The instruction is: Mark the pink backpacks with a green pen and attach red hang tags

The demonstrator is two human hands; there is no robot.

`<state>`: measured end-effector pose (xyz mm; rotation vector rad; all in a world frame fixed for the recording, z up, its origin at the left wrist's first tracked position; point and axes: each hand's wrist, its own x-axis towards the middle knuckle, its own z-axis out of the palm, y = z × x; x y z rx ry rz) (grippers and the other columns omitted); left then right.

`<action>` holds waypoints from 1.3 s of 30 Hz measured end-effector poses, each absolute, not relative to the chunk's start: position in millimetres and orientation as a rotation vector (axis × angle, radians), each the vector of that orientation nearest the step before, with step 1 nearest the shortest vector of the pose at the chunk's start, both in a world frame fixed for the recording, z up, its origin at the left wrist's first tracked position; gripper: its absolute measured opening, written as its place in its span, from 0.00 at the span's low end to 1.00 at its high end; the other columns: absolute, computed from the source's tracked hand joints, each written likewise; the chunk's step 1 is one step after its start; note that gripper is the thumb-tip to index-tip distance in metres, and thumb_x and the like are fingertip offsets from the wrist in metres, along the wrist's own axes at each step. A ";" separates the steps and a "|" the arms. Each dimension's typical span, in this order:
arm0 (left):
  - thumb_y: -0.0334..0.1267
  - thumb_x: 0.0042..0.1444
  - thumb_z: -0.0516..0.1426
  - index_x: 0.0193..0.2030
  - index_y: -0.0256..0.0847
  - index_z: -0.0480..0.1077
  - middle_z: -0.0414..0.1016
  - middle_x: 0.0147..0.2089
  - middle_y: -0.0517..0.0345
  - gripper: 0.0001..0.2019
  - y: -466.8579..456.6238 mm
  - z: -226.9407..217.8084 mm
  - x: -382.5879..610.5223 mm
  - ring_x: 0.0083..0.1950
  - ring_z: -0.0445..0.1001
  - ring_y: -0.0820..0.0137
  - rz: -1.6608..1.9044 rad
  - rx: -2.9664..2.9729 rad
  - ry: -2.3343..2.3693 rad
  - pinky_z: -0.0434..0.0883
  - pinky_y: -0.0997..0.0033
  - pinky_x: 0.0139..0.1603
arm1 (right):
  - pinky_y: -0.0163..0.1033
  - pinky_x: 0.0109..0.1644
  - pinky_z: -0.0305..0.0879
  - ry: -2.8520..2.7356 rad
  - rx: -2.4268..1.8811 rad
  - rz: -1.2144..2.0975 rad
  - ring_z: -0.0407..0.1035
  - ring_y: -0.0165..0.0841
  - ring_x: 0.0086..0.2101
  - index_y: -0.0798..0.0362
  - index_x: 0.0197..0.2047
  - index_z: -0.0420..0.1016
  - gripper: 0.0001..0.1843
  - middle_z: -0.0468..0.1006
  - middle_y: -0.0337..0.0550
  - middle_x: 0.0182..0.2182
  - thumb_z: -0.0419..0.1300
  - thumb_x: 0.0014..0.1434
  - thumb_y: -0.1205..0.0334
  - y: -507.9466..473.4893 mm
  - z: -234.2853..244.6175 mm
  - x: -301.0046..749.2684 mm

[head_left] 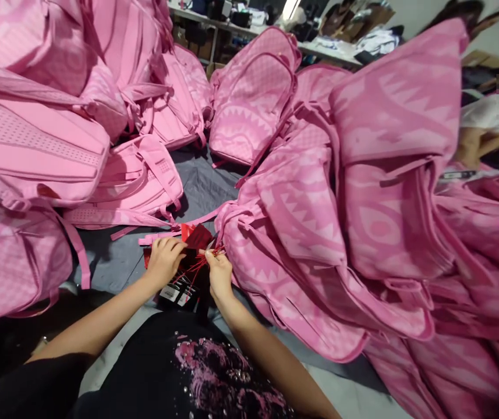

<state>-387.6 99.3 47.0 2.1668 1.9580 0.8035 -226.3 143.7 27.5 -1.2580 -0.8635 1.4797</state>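
Observation:
My left hand [166,261] is closed at the edge of a bunch of red and black hang tags [197,237]. Thin red strings [193,269] trail from the bunch, and my right hand [219,271] pinches them near the strap of a pink backpack [271,262]. Below my hands, more black tags with white labels [179,292] hang or lie close to my body. A pink strap [157,237] passes just behind my left hand. My fingers partly hide the tags and strings.
Pink backpacks [70,134] are piled on the left, with more stacked on the right [397,116] and one backpack [253,105] at the back. Dark grey sheeting [201,180] covers the surface between. Beyond stand a cluttered shelf [249,23] and a person in white [485,116].

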 end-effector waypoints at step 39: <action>0.36 0.67 0.54 0.47 0.37 0.75 0.79 0.39 0.55 0.10 85.1 74.6 -386.7 0.39 0.77 0.66 0.951 2.582 1.451 0.70 0.67 0.42 | 0.48 0.42 0.72 -0.885 -1.541 1.372 0.74 0.40 0.30 0.52 0.33 0.76 0.13 0.79 0.41 0.25 0.69 0.46 0.54 50.6 -16.5 -90.6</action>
